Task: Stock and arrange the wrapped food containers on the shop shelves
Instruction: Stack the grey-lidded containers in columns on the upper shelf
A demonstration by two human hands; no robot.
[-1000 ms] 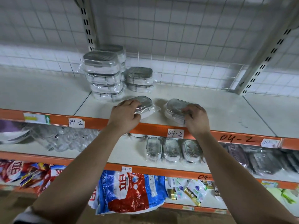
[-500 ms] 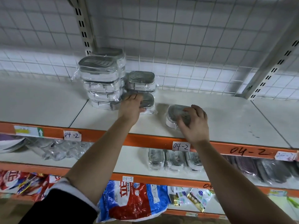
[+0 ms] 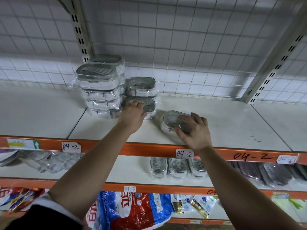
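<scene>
White laminate shelf board [image 3: 224, 123] carries the stock behind an orange steel front rail [image 3: 149, 149], and a white wire-grid back panel [image 3: 182, 39] rises at the rear. The right hand [image 3: 195, 131] clasps a loose oval clear-plastic container with a grey ribbed lid [image 3: 171, 119], sealed in glossy film. Its fingers [image 3: 184, 117] are spread and curved over the lid, with the thumb hooked at the near-left rim. This container stands alone, directly under those fingers, and its long axis slants from the palm toward the far left.

The left hand [image 3: 132, 113] lies on a second wrapped oval container [image 3: 150, 105]. That one sits just right of a tall stack of larger film-wrapped boxes [image 3: 99, 87] and directly in front of a short stack of matching ovals [image 3: 142, 85]. The left fingertips are blurred, so I cannot tell whether they hook the far rim or merely press.

Free board beside the second container lies beyond and left of the right fingertips. By my judgement the right hand is the nearer one. The loose container likely needs a slight turn so its long axis runs side to side like its neighbours. The film looks slick and crinkled, and the lid ridges offer some purchase.
</scene>
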